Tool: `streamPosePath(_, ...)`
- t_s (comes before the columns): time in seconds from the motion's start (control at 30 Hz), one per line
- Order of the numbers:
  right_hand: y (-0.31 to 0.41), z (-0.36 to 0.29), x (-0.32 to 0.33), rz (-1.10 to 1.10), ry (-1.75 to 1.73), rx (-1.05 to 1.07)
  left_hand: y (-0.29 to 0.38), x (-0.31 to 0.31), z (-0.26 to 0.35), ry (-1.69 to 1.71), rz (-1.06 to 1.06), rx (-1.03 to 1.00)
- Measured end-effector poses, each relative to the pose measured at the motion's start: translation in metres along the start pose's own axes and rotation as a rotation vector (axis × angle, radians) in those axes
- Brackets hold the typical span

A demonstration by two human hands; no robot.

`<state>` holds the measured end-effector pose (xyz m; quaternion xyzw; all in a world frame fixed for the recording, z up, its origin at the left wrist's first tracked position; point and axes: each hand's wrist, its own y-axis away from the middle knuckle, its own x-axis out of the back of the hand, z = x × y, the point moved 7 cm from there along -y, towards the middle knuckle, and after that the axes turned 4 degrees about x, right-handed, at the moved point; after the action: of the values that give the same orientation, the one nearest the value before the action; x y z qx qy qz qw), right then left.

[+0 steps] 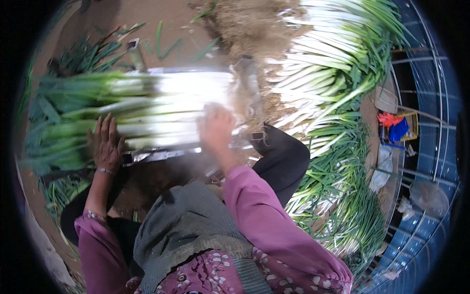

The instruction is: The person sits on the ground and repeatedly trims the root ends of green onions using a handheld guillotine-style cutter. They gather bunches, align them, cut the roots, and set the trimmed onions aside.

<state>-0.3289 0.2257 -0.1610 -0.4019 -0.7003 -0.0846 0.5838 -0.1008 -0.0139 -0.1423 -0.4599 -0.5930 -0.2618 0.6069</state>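
Note:
A row of leeks or large green onions (169, 121) lies across a low stand before me, white ends to the right and green leaves to the left. My left hand (107, 145) rests on the lower stalks where white turns to green, fingers spread, palm down. Blurred, my right hand (216, 123) is on or just over the white ends at the right; whether its fingers hold a stalk cannot be told. A metal edge of the stand (161, 156) shows beneath the stalks. Root ends (244, 99) lie at the right of the row.
A long heap of more onions (330, 73) curves down my right side. Cut roots (253, 25) are piled at the top. Loose leaves (88, 55) lie on the soil at the upper left. A yellow crate (413, 126) stands by the blue plastic wall (429, 84) at the right.

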Motion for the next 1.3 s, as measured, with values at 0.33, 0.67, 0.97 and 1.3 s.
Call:
streamPosePath(0.33,-0.013,0.013,-0.005,-0.161,-0.15,-0.088,-0.026,0.006,0.008,-0.035,-0.007,-0.023)
streamPosePath(0.67,-0.026,-0.018,0.122,0.236,-0.58,-0.068,-0.038,-0.018,0.015,-0.221,-0.22,0.097)
streamPosePath(0.97,0.119,0.196,0.193,0.707,-0.932,-0.877,-0.06,-0.017,-0.067,0.733,-0.244,0.277)
streamPosePath(1.3,0.294,0.23,0.029,0.284,-1.234,-1.242,-0.103,0.157,0.174,1.206,-0.175,0.072)
